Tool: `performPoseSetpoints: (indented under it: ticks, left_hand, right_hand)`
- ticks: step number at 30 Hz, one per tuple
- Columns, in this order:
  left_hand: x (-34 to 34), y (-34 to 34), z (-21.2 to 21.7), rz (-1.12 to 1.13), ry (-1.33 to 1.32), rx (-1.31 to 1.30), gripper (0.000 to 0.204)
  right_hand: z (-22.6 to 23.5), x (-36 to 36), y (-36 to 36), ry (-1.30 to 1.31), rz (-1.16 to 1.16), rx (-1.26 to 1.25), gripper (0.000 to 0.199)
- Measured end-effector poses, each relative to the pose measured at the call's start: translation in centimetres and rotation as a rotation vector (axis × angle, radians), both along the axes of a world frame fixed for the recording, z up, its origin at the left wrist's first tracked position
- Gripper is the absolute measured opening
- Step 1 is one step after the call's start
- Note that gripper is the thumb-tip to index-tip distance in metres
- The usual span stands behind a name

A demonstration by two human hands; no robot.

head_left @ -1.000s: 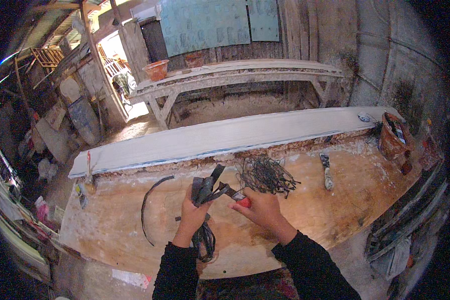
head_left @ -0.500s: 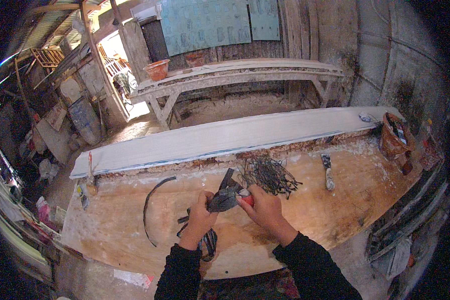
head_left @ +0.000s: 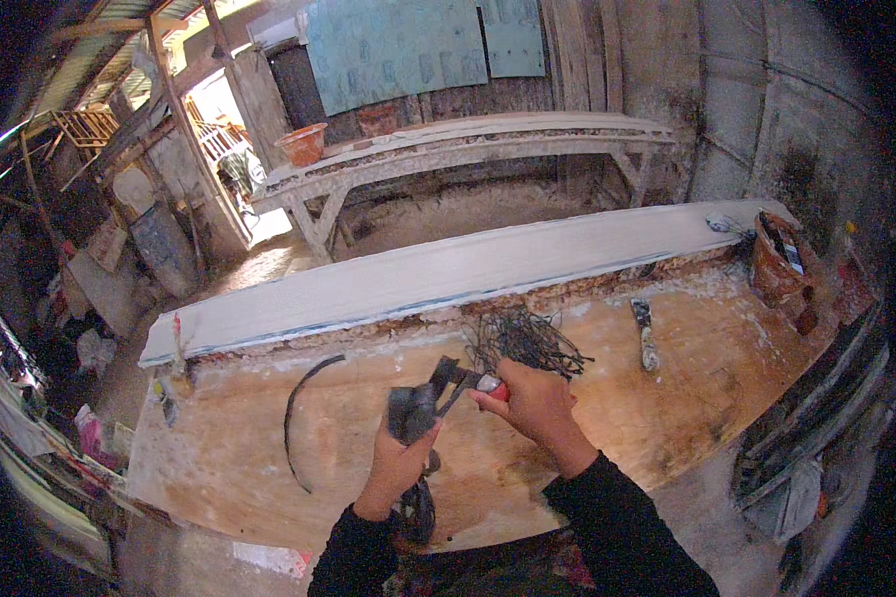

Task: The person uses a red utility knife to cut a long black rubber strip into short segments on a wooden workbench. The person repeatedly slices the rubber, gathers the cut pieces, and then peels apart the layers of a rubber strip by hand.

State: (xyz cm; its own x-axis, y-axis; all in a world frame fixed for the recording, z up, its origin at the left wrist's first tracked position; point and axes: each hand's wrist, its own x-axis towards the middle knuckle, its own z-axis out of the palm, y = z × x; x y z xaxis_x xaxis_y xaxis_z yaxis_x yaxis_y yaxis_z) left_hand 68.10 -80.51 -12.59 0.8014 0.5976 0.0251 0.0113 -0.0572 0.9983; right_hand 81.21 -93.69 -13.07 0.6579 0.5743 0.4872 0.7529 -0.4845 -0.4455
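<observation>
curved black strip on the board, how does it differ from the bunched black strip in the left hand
The curved strip lies on the board, while the bunched strip is held in the left hand. The curved strip forms one open arc; the bunched strip is folded over itself. The curved strip looks narrow, the bunched strip broader. Both are black.

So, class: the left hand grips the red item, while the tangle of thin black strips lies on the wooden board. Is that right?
Not quite: the head view shows the right hand gripping the red item. The tangle of thin black strips does lie on the wooden board.
</observation>
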Motion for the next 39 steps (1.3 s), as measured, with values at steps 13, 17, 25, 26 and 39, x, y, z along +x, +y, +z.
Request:
performPoseSetpoints:
  ticks: [13, 17, 25, 26, 39]
  left_hand:
    - [-6.3, -0.2, 0.1, -0.104, 0.056, 0.02, 0.027]
    - [-10.1, 2.4, -1.0, -0.099, 0.028, 0.47, 0.042]
    - [-8.0, 4.9, 0.1, -0.024, -0.09, -0.458, 0.022]
    - [-6.6, 5.4, 0.3, -0.114, -0.133, -0.397, 0.022]
    - [3.1, 8.0, -5.4, -0.044, -0.094, 0.512, 0.036]
  right_hand:
    - [-0.2, -3.4, -1.7, 0.061, 0.186, -0.222, 0.04]
    - [-1.9, -1.2, -4.0, 0.142, -0.015, -0.529, 0.034]
    - [3.5, 0.4, -5.7, 0.258, -0.138, -0.066, 0.035]
    - [3.9, 0.4, -4.7, 0.237, -0.099, -0.091, 0.037]
    - [-3.3, 0.6, 2.2, 0.141, 0.051, 0.026, 0.038]
